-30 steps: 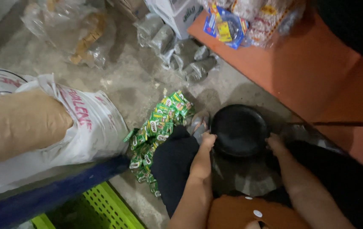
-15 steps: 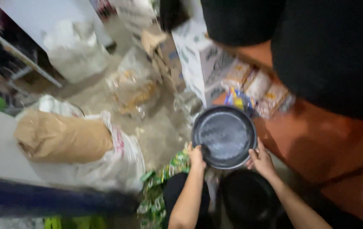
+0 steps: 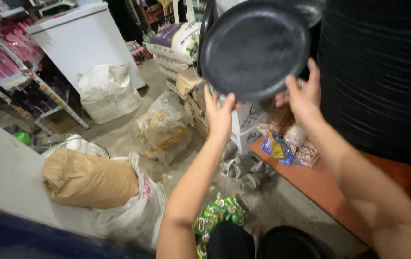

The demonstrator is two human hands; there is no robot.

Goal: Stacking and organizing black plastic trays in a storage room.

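Both hands raised: left hand point(image 3: 221, 114) and right hand point(image 3: 303, 94) each grip the lower rim of a round black plate point(image 3: 255, 48), matte, shallow. Ribbed black stack point(image 3: 383, 76) just right; brown sack point(image 3: 88, 178) well below.

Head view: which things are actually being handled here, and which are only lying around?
In hand:
black round plate, raised between left hand and right hand
tall stack of black plates beside it

Lying about:
brown sack
clear bag
green sachets
white cabinet
snack packets
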